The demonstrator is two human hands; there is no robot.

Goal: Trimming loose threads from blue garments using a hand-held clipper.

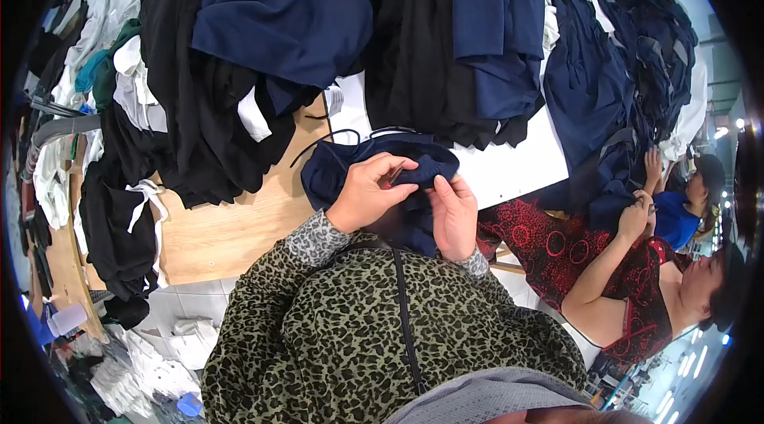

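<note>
A navy garment (326, 171) with a dark cord lies bunched at the table's near edge, in front of my body. My left hand (370, 191) is closed over it, thumb and forefinger pinching a small thin dark tool (395, 175) with a hint of red; its exact kind is too small to tell. On the other side, my right hand (455, 217) pinches the garment's folded edge between thumb and fingers. Both hands are close together, and part of the cloth hangs down between them.
Heaps of black garments (215, 121) and navy garments (286, 14) surround the wooden table (215, 237) and white board (517, 165). To my right sits a person in a red-and-black patterned outfit (549, 241), handling navy cloth; another person in blue (672, 217) is beyond. White cloth bundles (143, 376) lie on the floor.
</note>
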